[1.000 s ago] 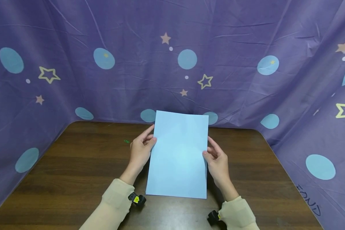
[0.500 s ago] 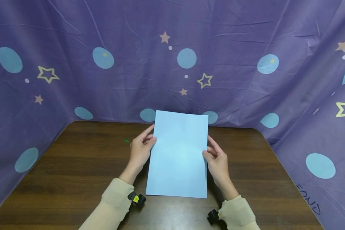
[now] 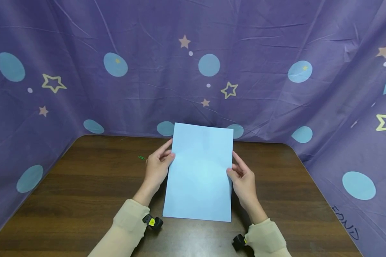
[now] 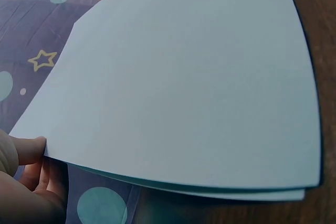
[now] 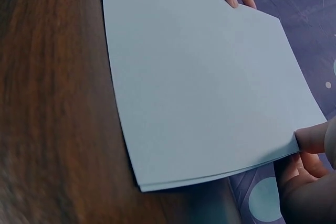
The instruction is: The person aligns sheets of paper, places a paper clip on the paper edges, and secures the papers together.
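A pale blue sheet of paper is held up, tilted, over the middle of the table, its long sides running away from the person. My left hand pinches its left edge, thumb on top and fingers behind. On the opposite edge, a little nearer the person, my right hand grips it the same way. Both wrist views show more than one layer along the edge of the paper, with a slight gap between layers in the left wrist view. The paper's underside is hidden.
A small green paper clip lies on the brown wooden table, left of the left hand. Behind and along both sides hangs a purple curtain with stars and blue dots. Each wrist carries a black camera.
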`<state>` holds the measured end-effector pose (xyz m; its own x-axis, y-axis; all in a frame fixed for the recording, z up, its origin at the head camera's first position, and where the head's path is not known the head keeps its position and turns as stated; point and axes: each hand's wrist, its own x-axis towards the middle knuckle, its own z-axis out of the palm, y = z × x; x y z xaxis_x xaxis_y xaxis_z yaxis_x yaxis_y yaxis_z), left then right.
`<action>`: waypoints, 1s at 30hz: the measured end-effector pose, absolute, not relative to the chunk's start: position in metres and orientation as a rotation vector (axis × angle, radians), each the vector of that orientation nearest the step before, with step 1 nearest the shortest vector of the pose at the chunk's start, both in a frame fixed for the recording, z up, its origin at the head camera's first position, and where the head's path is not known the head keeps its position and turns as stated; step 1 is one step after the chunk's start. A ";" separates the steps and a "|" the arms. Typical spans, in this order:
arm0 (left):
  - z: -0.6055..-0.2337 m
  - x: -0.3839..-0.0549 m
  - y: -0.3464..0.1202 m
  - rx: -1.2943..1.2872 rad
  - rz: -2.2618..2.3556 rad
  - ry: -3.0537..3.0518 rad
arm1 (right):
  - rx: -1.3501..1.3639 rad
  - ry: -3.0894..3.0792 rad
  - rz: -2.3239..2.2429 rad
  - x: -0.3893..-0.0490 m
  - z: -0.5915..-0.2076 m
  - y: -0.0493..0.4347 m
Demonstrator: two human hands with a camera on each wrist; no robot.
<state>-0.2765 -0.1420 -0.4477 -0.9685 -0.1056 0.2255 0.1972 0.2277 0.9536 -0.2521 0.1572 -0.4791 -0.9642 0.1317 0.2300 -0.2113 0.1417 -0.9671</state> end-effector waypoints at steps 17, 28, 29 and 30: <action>-0.450 -0.276 -0.139 -0.102 -1.539 -2.283 | 0.094 -2.185 1.872 -0.250 -0.478 0.157; -0.451 -0.277 -0.140 -0.091 -1.653 -2.298 | 0.108 -2.167 1.873 -0.251 -0.479 0.157; -0.452 -0.278 -0.141 -0.088 -1.669 -2.297 | 0.105 -2.167 1.875 -0.251 -0.479 0.157; -0.452 -0.278 -0.141 -0.086 -1.679 -2.297 | 0.102 -2.169 1.876 -0.251 -0.479 0.157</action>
<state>-0.2780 -0.1407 -0.4520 -0.9550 -0.1237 0.2696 0.2193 0.3177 0.9225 -0.2509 0.1568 -0.4792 -0.9609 0.1229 0.2482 -0.2279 0.1585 -0.9607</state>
